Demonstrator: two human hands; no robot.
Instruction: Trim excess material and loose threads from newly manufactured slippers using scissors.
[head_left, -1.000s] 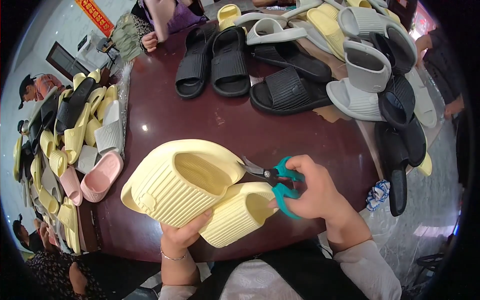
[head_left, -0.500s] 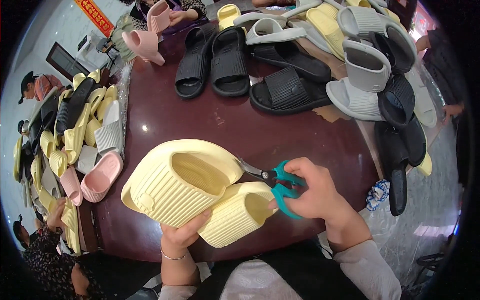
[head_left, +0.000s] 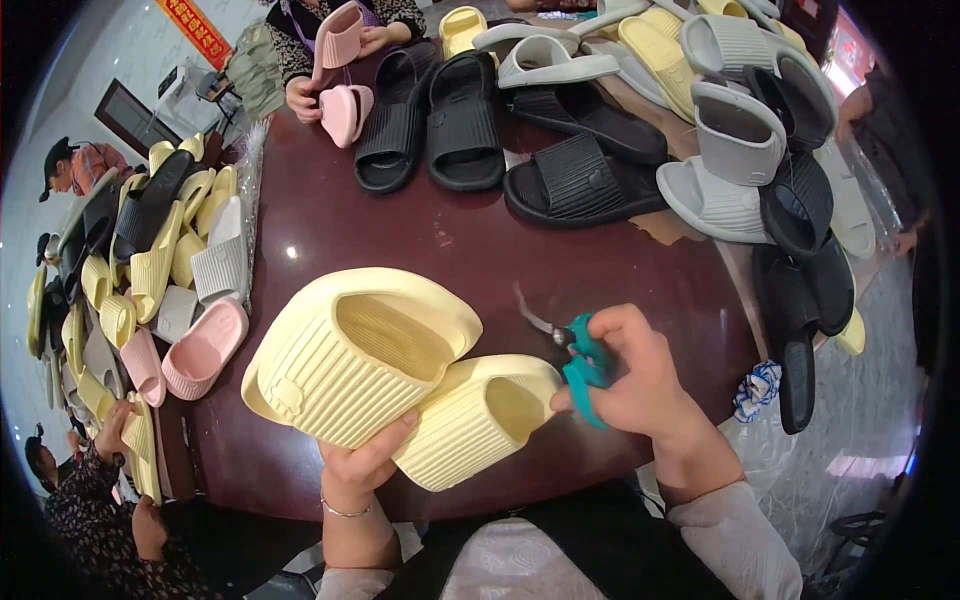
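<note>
Above the maroon surface (head_left: 400, 225): two yellow slippers (head_left: 400, 390) and scissors (head_left: 578, 338)

Over its near half, the left hand (head_left: 370, 455) pinches both together, presumably steadying them single-handed; over its right side, the right hand's (head_left: 640, 380) grip curls round the teal handles (head_left: 585, 372), likely for ready control.

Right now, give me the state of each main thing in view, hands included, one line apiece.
Left hand: closed on the yellow ribbed slides
Right hand: closed on the teal-handled scissors
Yellow ribbed slides: held together, overlapping
Teal-handled scissors: blades off the slides; too blurred to call open or closed
Paired black slides: sole down on the dark red table
Blue-and-white scrunchie: bunched up
</note>
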